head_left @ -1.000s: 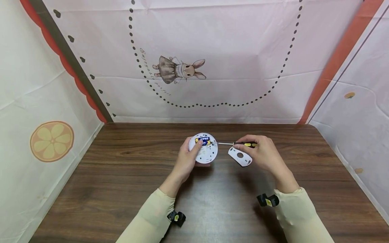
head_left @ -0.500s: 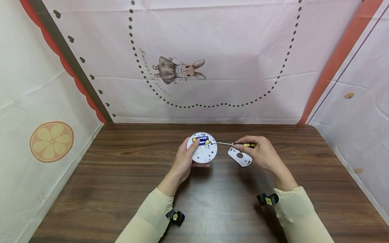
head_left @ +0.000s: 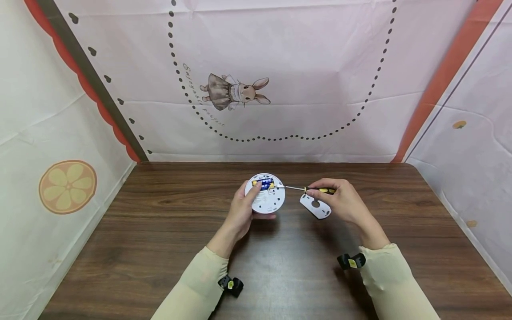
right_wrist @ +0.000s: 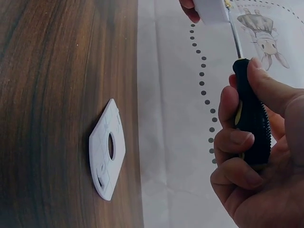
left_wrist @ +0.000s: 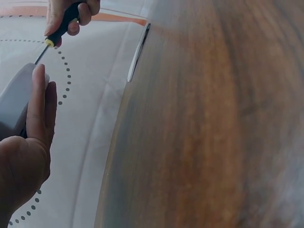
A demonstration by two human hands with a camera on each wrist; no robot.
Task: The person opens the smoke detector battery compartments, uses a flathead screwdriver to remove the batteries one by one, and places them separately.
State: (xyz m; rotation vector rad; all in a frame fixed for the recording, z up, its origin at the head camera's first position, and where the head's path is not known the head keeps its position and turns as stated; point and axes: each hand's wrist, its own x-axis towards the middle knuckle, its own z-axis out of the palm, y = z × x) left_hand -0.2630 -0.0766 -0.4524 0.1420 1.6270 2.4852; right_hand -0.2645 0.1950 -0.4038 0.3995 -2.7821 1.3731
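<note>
My left hand (head_left: 239, 209) grips a round white device (head_left: 270, 203) above the table, its thumb over two blue-and-yellow batteries (head_left: 265, 182) set in the face. A screwdriver (right_wrist: 254, 118) with a black and yellow handle is held in my right hand (head_left: 346, 198), fingers curled round the handle. Its thin metal shaft points left, and the tip meets the device's right edge beside the batteries. In the left wrist view the device (left_wrist: 14, 102) shows edge-on, with straight fingers along its underside. A white plate with a round hole (head_left: 310, 205) lies on the table below the right hand.
The brown wooden table (head_left: 160, 249) ends at a white printed cloth wall (head_left: 312, 89) behind. More cloth walls (head_left: 36, 111) stand at the left and right. Black cameras (head_left: 230, 285) are strapped at both wrists.
The left hand has brought the device slightly left and up, tilting it a little. The screwdriver tip stays at its right edge, and the right hand has barely shifted.
</note>
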